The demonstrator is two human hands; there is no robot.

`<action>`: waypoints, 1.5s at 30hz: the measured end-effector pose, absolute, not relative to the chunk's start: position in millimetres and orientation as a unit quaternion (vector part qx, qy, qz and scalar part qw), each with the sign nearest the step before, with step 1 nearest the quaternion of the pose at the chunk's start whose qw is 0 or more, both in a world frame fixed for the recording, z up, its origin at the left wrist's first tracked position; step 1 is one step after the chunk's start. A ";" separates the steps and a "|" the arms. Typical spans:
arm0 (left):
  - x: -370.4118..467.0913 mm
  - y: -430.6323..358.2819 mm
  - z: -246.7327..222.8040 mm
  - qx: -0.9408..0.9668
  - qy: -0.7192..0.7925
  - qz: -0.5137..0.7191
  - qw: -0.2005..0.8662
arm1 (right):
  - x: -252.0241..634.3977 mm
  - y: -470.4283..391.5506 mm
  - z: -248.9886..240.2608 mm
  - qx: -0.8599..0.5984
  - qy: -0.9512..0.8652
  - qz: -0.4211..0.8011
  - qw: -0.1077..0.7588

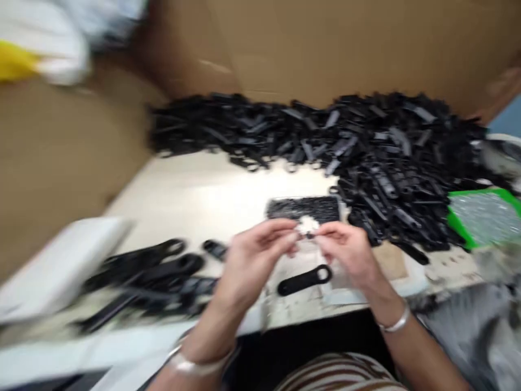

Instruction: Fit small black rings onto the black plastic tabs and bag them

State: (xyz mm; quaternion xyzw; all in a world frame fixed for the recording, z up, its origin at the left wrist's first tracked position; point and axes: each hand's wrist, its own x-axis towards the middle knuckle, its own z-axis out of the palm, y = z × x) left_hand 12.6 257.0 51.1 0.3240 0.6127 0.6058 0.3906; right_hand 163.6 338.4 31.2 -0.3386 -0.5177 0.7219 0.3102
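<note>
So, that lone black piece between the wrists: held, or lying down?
Lying down: the black piece rests on the worktop; the right hand seems to grip a small dark bit, the left hand close by.

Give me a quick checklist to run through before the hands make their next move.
1. Hands together: ok. The left hand and right hand have their fingertips close together above the work surface.
2. Tiny dark piece at the fingertips: ok, it is there.
3. Which hand grips it: cannot tell; too small and blurred.
4. Black ring-ended part set apart from the large pile of black parts: ok, it lies on the near side of the hands.
5. Dark bits close by: ok, just beyond the fingertips.
6. Sharp view of the black parts at the left: not ok, blurred.
</note>
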 end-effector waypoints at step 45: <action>38.4 238.9 41.8 0.440 0.622 0.580 0.288 | 176.7 327.8 42.3 -0.250 -0.880 0.281 0.290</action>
